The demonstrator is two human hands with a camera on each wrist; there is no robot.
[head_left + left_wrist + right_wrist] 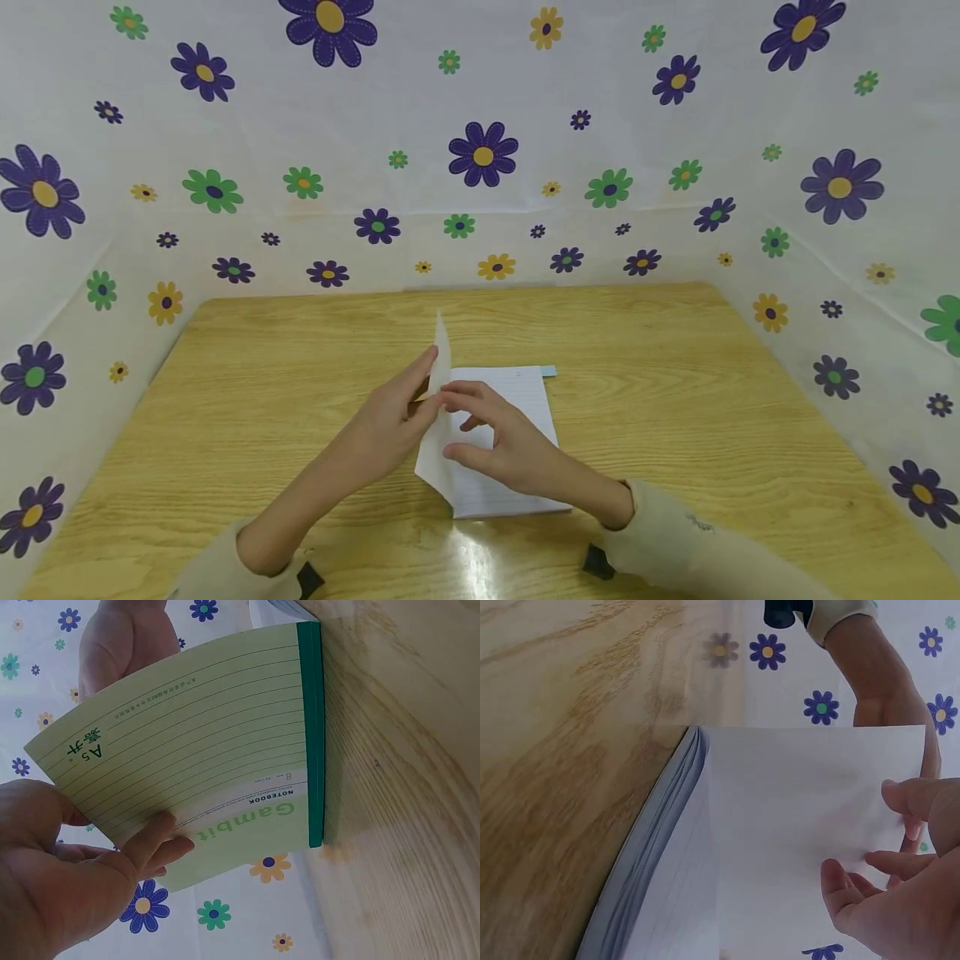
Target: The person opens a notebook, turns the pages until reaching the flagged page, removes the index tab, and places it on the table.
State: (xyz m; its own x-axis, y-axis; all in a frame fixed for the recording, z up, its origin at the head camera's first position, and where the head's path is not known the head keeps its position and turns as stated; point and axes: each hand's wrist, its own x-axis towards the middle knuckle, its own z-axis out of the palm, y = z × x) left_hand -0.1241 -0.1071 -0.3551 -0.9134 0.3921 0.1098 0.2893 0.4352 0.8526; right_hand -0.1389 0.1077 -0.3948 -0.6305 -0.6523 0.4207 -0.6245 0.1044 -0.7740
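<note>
A lined notebook [517, 492] lies on the table, its front cover [225, 727] raised nearly upright. The cover is pale green with a dark green spine strip [313, 735] and printed lettering. Its inner side [795, 780] is plain white. My left hand [382, 429] holds the cover's free edge, with fingers against the outer face and the thumb round the edge. On the inner side, my right hand [513, 442] has loosely bent, spread fingers, with the fingertips close to the cover near the left thumb. Whether they touch the cover I cannot tell.
A light blue tab [550, 371] sticks out from the notebook's far right corner. The wooden table [675, 375] is bordered by a white cloth [525, 92] with printed flowers at the back and sides. Dark straps [597, 562] hang at the sleeve cuffs.
</note>
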